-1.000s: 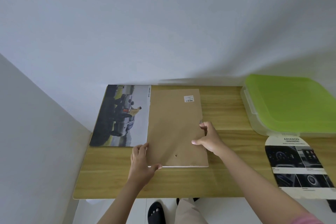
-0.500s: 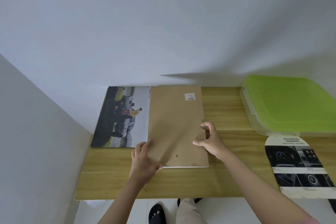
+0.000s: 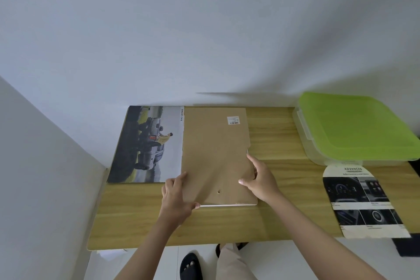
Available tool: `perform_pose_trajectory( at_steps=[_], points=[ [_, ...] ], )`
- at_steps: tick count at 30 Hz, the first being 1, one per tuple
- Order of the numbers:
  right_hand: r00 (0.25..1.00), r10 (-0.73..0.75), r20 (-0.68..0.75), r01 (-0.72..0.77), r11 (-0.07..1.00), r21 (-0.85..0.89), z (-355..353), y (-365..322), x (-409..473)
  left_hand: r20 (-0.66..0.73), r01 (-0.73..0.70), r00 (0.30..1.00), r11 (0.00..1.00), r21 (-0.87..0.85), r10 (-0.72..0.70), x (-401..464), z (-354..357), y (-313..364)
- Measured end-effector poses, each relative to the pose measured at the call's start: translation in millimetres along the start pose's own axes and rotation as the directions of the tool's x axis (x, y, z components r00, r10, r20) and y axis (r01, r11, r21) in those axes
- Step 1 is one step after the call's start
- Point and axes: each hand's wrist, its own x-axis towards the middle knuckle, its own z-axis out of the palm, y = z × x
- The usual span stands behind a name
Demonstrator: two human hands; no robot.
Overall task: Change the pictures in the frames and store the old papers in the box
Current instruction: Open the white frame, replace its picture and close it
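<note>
Gripping flat brown backing board (image 3: pixel 216 154), left hand (image 3: pixel 176 198), right hand (image 3: pixel 261 179), fingers curled round edges

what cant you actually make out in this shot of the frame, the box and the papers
Head view only:
- Front of the frame: it lies back-up, so any picture inside is hidden.
- Contents of the box: the green lid covers it, and the right edge cuts it off.
- White label on the frame's back: print too small to read.
- Small text on the dashboard sheet: blurred.
- Car poster: the frame may cover its right edge.
</note>
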Motion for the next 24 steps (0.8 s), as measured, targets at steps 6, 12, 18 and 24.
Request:
perform_pose_trajectory(
  at_steps=[6, 12, 18, 24],
  points=[
    [0.999, 0.032, -0.039, -0.032, 0.999, -0.014, 1.1, -2.5, -5.6, 0.012, -0.068, 0.998, 0.997, 0.032, 0.068, 1.8, -3.2, -2.1],
    [0.997, 0.063, -0.043, -0.064, 0.998, -0.027, 3.3, -6.6, -6.3, 0.036, -0.085, 0.996, 0.995, 0.043, 0.083, 6.4, -8.8, -7.8],
    [0.998, 0.068, -0.017, -0.068, 0.998, -0.015, 2.3, -5.5, -5.8, 0.061, -0.084, 0.995, 0.995, 0.052, 0.081, 9.7, -9.6, -6.1],
    [0.999, 0.05, 0.007, -0.05, 0.999, 0.011, -1.9, -8.4, -4.5, 0.063, -0.065, 0.996, 0.994, 0.085, 0.06, 7.1, -12.1, 3.0]
  ],
)
